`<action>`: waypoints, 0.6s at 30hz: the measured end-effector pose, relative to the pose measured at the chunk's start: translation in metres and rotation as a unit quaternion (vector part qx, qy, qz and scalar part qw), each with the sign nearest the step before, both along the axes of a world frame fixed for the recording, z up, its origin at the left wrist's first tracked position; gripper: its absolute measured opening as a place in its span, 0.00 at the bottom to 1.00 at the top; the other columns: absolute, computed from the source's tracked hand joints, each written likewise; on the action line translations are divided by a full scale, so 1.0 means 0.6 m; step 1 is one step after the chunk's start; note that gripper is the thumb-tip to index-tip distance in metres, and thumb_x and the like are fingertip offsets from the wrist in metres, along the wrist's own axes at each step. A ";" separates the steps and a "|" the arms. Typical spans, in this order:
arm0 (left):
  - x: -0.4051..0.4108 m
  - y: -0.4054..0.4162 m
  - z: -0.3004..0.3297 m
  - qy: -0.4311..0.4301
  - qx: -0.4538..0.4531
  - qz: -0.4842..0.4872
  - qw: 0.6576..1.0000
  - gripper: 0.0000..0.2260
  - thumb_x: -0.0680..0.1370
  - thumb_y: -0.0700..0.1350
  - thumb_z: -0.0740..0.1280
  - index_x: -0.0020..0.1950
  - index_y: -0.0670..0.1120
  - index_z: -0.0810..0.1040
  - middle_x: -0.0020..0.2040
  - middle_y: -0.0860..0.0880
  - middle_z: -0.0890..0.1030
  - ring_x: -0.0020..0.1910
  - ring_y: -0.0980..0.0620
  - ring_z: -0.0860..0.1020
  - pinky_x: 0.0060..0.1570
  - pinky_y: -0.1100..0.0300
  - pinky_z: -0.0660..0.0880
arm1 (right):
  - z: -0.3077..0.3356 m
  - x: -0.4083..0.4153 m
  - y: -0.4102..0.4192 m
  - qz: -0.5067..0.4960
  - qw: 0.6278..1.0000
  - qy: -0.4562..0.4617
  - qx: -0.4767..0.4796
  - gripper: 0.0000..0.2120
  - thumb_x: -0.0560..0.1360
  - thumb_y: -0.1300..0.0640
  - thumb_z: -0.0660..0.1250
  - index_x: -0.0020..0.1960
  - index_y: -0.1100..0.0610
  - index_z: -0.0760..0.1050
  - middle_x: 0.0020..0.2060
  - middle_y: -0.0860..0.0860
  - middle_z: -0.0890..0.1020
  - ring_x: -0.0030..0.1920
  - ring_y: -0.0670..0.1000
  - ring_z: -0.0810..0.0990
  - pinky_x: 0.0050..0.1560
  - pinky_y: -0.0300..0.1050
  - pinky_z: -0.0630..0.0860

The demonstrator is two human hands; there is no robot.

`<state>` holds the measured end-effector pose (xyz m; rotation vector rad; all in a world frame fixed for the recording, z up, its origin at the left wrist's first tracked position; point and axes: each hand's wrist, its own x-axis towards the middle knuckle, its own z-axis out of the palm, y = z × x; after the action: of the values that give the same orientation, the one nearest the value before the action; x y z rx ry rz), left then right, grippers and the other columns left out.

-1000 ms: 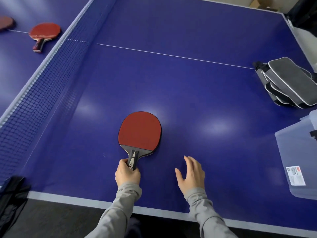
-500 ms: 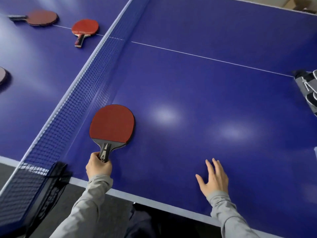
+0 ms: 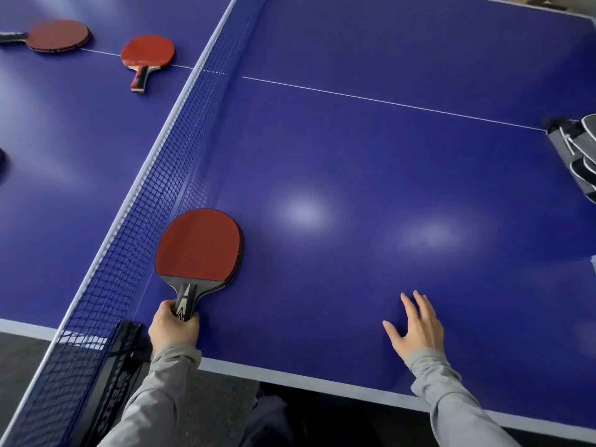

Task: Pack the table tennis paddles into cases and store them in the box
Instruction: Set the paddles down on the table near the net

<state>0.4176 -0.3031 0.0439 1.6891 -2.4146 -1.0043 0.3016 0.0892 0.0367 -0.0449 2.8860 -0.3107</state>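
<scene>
Table (image 3: 371, 175): deep blue top, thin white centre line, pale grey edge band
Net (image 3: 154, 201): dark blue square mesh, white top tape, black post at lower left
Held paddle (image 3: 200, 243): red rubber face, black edge, black handle with white marking
Paddles, upper left: one (image 3: 148, 53) red with red-and-black handle, one (image 3: 58, 35) darker red
Cases (image 3: 577, 150), right edge: grey with white piping
Sleeves (image 3: 451, 388): light grey
</scene>
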 end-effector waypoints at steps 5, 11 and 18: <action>0.002 0.007 -0.004 0.018 -0.020 -0.014 1.000 0.10 0.68 0.36 0.72 0.47 0.35 0.77 0.52 0.37 0.72 0.50 0.36 0.73 0.56 0.46 0.69 | -0.001 -0.002 0.000 0.000 1.000 -0.012 0.011 0.33 0.70 0.48 0.71 0.70 0.57 0.66 0.73 0.57 0.62 0.74 0.57 0.57 0.65 0.56 0.65; 0.010 0.007 -0.003 0.012 -0.034 -0.026 0.999 0.19 0.67 0.36 0.74 0.56 0.35 0.76 0.53 0.33 0.73 0.54 0.34 0.72 0.57 0.44 0.67 | 0.000 -0.001 0.001 -0.002 1.000 -0.024 0.017 0.34 0.71 0.46 0.69 0.72 0.56 0.63 0.74 0.55 0.59 0.75 0.55 0.54 0.66 0.54 0.64; 0.018 0.033 0.030 0.006 -0.117 -0.133 0.984 0.29 0.68 0.44 0.76 0.65 0.36 0.70 0.62 0.34 0.71 0.61 0.32 0.69 0.56 0.37 0.68 | 0.012 -0.001 -0.001 0.008 0.998 -0.048 0.037 0.35 0.73 0.41 0.63 0.74 0.52 0.57 0.76 0.52 0.55 0.76 0.53 0.50 0.69 0.50 0.61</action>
<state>0.4283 -0.2832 0.0620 1.3080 -2.6765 -0.7106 0.3010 0.0887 0.0439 -0.0393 2.7982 -0.1967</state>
